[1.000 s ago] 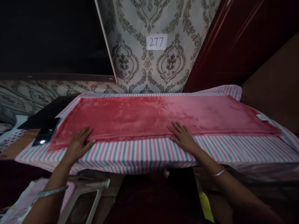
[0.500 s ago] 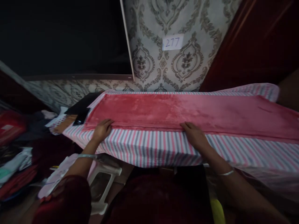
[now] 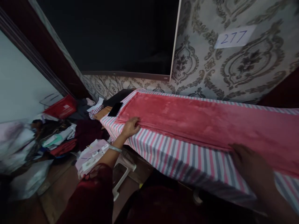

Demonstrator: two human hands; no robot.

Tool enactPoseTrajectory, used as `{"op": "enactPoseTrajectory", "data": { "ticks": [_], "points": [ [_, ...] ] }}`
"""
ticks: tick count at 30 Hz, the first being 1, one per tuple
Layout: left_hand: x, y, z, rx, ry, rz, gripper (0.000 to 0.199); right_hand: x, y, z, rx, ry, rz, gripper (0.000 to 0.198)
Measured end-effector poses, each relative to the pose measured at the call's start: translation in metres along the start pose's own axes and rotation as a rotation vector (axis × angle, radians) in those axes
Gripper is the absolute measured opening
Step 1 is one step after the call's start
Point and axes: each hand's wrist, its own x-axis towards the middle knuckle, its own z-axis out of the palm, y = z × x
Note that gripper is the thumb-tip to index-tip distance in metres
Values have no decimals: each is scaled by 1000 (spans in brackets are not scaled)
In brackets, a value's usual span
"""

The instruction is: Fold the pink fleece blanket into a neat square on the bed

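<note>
A plush, coral-pink blanket (image 3: 187, 115), folded into a long flat strip, lies across a table. My left hand (image 3: 131, 127) is at its front edge near the left end, fingers curled and closed on the edge. Farther right along the same edge is my right hand (image 3: 247, 161), dark and slightly blurred, its fingertips closed over the border and the thumb hidden. Beneath the blanket, a striped cloth (image 3: 168, 147) in pink, grey and white hangs over the table's front.
A black phone (image 3: 115, 109) lies at the table's left end. Below stands a white stool (image 3: 123, 180) beside a power strip (image 3: 95, 158). Piled clothes (image 3: 60, 140) and a red bag (image 3: 62, 107) are at left. A television (image 3: 112, 37) hangs behind.
My view has turned left, bringing the clothes pile and red bag further into sight. Both hands stay at the blanket's front edge, and the blanket lies as before.
</note>
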Motion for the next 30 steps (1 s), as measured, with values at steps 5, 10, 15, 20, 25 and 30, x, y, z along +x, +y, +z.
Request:
{"op": "enactPoseTrajectory", "data": {
  "ticks": [5,10,15,20,25,30],
  "points": [
    [-1,2,4,-92,128,-137,28,0,7,5,34,4,-70,52],
    [1,-9,-12,51,274,-322,28,-5,16,13,30,21,-116,53],
    [-4,-32,-43,235,293,-747,43,-5,14,12,67,33,-107,51],
    [-6,-48,-60,150,151,-924,43,3,6,1,28,37,-151,54],
    [7,-57,-73,45,127,-984,38,4,11,9,10,37,-192,49],
    [16,-45,-79,-184,262,-1009,24,3,20,25,12,148,-268,41]
  ]
}}
